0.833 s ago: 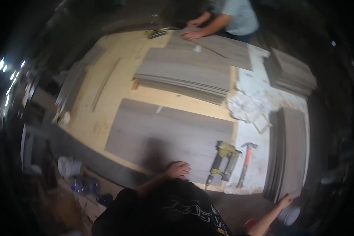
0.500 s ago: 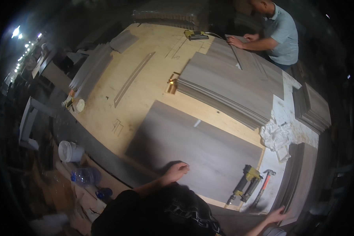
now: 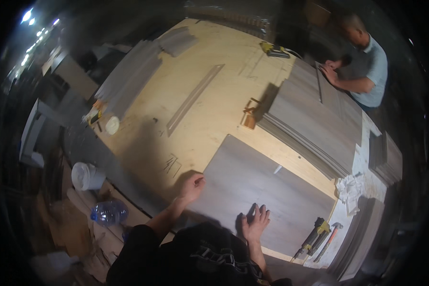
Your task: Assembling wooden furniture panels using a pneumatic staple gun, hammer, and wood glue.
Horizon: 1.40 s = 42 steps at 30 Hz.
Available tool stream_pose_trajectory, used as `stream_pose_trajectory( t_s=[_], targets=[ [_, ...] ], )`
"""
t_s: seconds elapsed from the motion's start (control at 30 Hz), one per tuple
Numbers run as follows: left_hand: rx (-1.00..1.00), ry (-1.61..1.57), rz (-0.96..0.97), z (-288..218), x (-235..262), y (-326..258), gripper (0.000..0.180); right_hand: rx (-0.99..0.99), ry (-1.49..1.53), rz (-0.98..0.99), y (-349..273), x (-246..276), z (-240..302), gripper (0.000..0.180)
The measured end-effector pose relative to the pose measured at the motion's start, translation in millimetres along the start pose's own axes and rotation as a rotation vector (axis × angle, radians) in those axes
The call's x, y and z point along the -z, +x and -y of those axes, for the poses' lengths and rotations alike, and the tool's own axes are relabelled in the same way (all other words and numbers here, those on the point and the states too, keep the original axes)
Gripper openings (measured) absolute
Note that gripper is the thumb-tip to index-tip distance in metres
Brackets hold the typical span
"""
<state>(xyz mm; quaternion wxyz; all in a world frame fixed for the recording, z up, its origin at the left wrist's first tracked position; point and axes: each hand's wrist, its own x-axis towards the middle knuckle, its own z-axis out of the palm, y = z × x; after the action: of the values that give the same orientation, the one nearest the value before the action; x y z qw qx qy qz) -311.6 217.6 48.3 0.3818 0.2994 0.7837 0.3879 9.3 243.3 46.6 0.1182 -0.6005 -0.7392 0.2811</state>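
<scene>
In front of me a large grey wood-grain panel [image 3: 271, 190] lies flat on the pale plywood tabletop [image 3: 152, 148]. My right hand [image 3: 255, 225] rests over its near part, fingers spread and holding nothing. At the panel's left edge is my left hand [image 3: 191, 188], its fingers curled in; whatever may be inside them is hidden. A small pale strip [image 3: 277, 169] shows near the panel's far edge. To the right lie a green-and-black nail gun [image 3: 314, 238] and a hammer [image 3: 330, 242] with a red handle.
Behind is a stack of grey panels [image 3: 314, 128], where a co-worker [image 3: 367, 71] handles a board. More boards [image 3: 360, 233] stand at right beside crumpled white wrapping [image 3: 350, 190]. A second nail gun [image 3: 274, 50], long strips [image 3: 195, 100], white bucket [image 3: 86, 176] and bottle [image 3: 109, 213] are around.
My right hand has come from the boards at the far right onto the panel. My left hand has moved to the panel's left edge. The view has shifted, and the co-worker's board is tilted differently.
</scene>
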Motion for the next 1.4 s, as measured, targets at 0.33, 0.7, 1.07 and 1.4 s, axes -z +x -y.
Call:
stream_pose_trajectory(
  t_s=[0.33, 0.7, 1.07, 1.4],
  targets=[
    [-0.074, 0.218, -0.113, 84, 87, -34, 0.023, 0.083, -0.116, -0.124, 22, -31, 11, 0.073],
    [-0.215, 0.514, -0.197, -3, 157, 173, 0.063, -0.193, -0.217, -0.206, 46, -76, 75, 0.075],
    [-0.378, 0.691, -0.122, -31, 156, 270, 0.063, -0.356, -0.276, -0.239, 104, -163, 225, 0.085],
    [-0.422, 0.83, 0.095, -29, 161, 282, 0.068, -0.363, -0.282, -0.358, 107, -168, 230, 0.081]
  ],
)
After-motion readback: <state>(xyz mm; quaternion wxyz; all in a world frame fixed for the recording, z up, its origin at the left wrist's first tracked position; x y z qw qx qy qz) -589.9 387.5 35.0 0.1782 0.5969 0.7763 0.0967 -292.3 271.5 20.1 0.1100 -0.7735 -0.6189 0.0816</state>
